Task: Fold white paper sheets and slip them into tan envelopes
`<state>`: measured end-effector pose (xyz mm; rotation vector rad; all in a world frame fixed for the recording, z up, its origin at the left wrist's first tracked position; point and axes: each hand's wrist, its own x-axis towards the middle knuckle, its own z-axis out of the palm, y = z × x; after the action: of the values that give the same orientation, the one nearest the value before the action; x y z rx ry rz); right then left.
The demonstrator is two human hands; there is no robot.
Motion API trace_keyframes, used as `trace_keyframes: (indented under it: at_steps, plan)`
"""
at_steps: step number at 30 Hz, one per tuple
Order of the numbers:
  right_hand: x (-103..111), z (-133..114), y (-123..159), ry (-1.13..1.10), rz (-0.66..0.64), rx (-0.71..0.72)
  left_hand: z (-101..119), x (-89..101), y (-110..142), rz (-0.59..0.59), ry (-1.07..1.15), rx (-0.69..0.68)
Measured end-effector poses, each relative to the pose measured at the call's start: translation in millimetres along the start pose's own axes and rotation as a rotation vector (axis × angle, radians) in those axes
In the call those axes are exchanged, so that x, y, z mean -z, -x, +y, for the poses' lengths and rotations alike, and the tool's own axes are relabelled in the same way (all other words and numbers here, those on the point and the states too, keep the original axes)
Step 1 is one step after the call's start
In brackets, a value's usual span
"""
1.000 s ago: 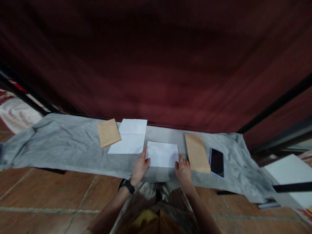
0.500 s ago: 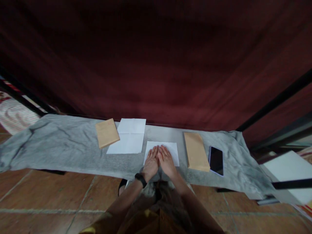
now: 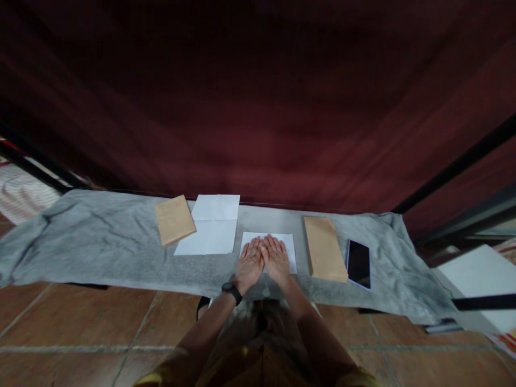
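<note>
A folded white sheet of paper [image 3: 289, 251] lies in front of me on the grey cloth [image 3: 121, 252]. My left hand [image 3: 250, 263] rests flat on its left half, fingers stretched out. Beside it, my right hand [image 3: 276, 260] lies flat on the paper too, the two thumbs touching or nearly so. Both hands cover the middle of the sheet. To the left is a larger, creased white sheet [image 3: 212, 231], opened out. A brown envelope [image 3: 174, 219] overlaps its left edge. Several brown envelopes, seemingly a stack [image 3: 325, 249], lie to the right of my hands.
A phone [image 3: 358, 264] with a dark screen and pale purple edge lies right of the brown stack. Behind the cloth-covered surface hangs a dark red curtain [image 3: 258, 150]. A white panel [image 3: 479, 285] and black bar stand at the far right. Tiled floor [image 3: 97, 322] shows below.
My hands have moved from the paper's two side edges inward onto its middle, fingers now flat. Between the last two frames they shift only slightly. Papers, envelopes and phone keep their places.
</note>
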<state>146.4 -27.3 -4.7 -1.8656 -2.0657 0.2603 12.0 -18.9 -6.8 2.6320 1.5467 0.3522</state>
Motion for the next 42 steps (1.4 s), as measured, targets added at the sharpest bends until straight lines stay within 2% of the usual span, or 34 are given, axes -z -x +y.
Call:
trace_keyframes:
  at_steps: [9, 19, 23, 28, 31, 33, 37, 42]
  plan:
    - [-1.2, 24.9, 2.2, 0.070, 0.108, -0.091, -18.5, 0.5, -4.2, 0.078, 0.049, 0.121]
    - [-4.8, 45.0, 22.1, 0.096, 0.264, -0.190, -21.0, -0.6, -1.1, 0.131, 0.029, 0.222]
    - [-6.8, 44.7, 26.3, 0.047, 0.329, -0.195, -2.4, -5.0, -5.7, 0.161, 0.059, 0.214]
    - [-5.0, 44.6, 26.6, 0.054, 0.293, -0.190, 38.4, -18.4, -19.7, 0.091, 0.144, 0.024]
    - [-4.1, 45.2, 26.1, 0.079, 0.260, -0.192, 47.0, -22.3, -26.0, 0.081, 0.151, 0.004]
    - [-3.7, 45.0, 25.6, 0.094, 0.245, -0.200, 41.2, -21.3, -28.6, 0.085, 0.136, 0.026]
    - [-3.5, 43.6, 24.7, 0.109, 0.257, -0.209, 15.2, -14.5, -28.8, 0.074, 0.095, 0.073]
    - [-4.4, 44.2, 26.1, 0.111, 0.283, -0.195, -13.6, -9.1, -13.0, 0.116, 0.063, 0.153]
